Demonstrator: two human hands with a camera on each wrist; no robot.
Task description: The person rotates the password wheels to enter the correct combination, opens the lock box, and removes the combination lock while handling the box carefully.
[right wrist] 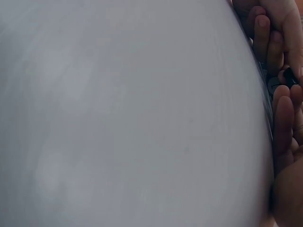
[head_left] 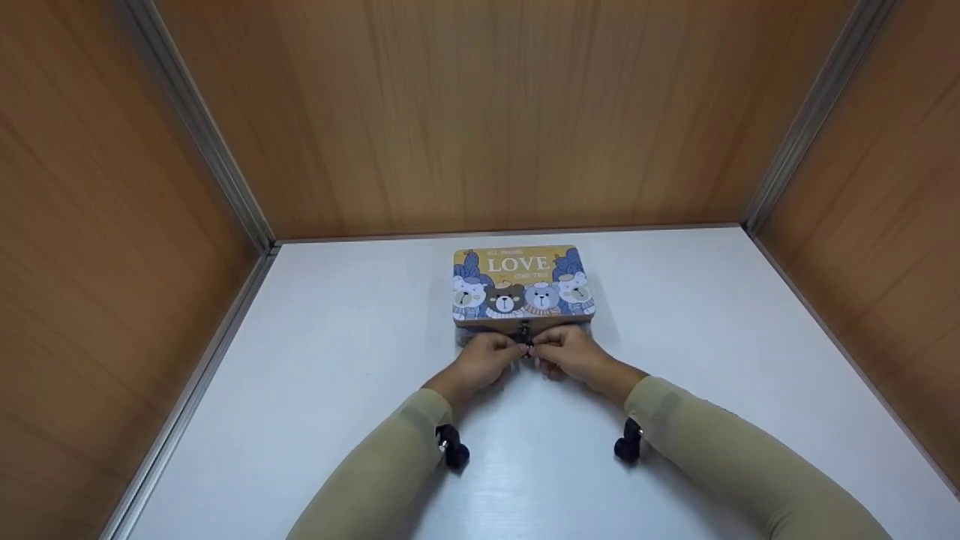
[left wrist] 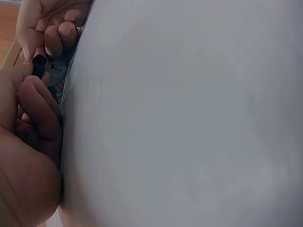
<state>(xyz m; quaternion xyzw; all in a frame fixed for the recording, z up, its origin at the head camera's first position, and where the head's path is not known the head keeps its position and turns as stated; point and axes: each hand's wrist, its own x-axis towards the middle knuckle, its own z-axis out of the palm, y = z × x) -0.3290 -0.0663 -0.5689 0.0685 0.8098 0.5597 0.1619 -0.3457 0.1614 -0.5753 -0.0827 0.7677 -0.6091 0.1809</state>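
A rectangular tin box (head_left: 523,285) with LOVE and cartoon bears on its yellow and blue lid stands on the white table, lid down. At its front a small dark lock (head_left: 528,345) hangs below the clasp (head_left: 524,327). My left hand (head_left: 486,357) pinches the lock from the left, and my right hand (head_left: 574,352) pinches it from the right, fingertips nearly meeting. In the left wrist view the black lock (left wrist: 40,64) shows between the fingers of both hands. Fingers partly hide the lock (right wrist: 290,75) in the right wrist view.
The white tabletop (head_left: 337,315) spreads around the box. Wood-grain panels stand at the back (head_left: 480,120), left (head_left: 90,225) and right (head_left: 862,187), with grey metal strips along the corners. Small black wrist cameras hang beneath both sleeves.
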